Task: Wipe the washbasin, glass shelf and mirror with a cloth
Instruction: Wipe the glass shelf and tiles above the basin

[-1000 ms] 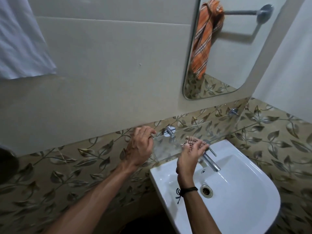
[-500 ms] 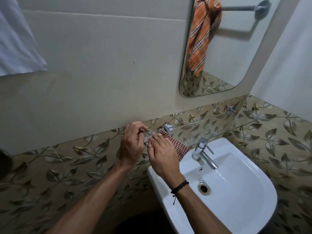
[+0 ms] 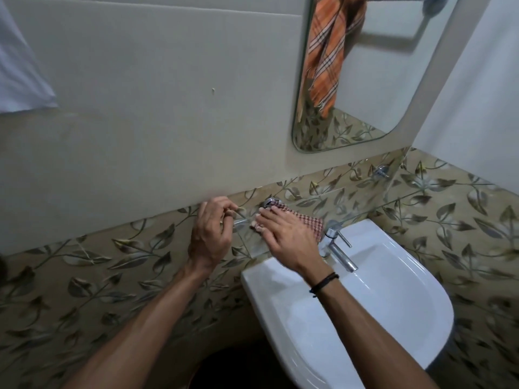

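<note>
A clear glass shelf runs along the leaf-patterned wall above the white washbasin. A red-and-white checked cloth lies on the shelf's left part. My right hand presses flat on the cloth with straight fingers. My left hand pinches the shelf's left end, fingers curled round its edge. The mirror hangs above, at the upper right.
A chrome tap stands at the basin's back edge, just right of my right hand. Chrome brackets fix the shelf to the wall. The mirror reflects an orange checked towel on a rail. A white fabric hangs at the upper left.
My right hand came up from beneath the shelf's front edge and laid the cloth on top at the left end. The left hand kept its hold on the shelf end.
</note>
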A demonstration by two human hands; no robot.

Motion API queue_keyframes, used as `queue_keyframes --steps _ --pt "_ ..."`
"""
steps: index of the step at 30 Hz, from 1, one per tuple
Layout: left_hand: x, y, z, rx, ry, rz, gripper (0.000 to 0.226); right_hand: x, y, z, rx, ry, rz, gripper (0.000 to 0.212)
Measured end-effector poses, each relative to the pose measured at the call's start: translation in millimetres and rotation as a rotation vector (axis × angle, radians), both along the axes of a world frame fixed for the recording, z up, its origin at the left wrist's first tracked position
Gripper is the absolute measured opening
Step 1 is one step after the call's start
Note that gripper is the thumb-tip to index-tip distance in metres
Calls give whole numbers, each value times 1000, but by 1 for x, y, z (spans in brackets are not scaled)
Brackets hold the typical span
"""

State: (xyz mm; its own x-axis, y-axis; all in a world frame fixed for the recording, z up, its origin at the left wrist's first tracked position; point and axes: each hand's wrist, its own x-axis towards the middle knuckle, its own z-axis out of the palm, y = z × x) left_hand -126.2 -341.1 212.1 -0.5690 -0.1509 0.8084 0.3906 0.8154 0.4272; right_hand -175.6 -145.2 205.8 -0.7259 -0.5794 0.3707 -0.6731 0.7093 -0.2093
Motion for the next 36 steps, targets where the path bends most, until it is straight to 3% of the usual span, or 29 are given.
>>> queue_keyframes --steps 7,12,17,23,30,36 --pt "-3 11 1 -14 -2 -18 21 -9 21 -1 5 55 151 46" --pt "-9 15 0 -73 -83 -64 16 -46 55 -5 -129 97 -65 36" --pt "-17 19 0 -99 -223 -119 23 -56 52 -2 -183 -16 -324 41" --pt "-29 41 2 -117 -293 -145 26 -19 30 -12 -163 4 -165 43" --pt "-37 47 2 -200 -374 -212 17 -79 74 4 -89 -151 -492 43" --pt "-47 51 -2 -269 -440 -219 36 -27 36 -19 -245 -2 -362 42"
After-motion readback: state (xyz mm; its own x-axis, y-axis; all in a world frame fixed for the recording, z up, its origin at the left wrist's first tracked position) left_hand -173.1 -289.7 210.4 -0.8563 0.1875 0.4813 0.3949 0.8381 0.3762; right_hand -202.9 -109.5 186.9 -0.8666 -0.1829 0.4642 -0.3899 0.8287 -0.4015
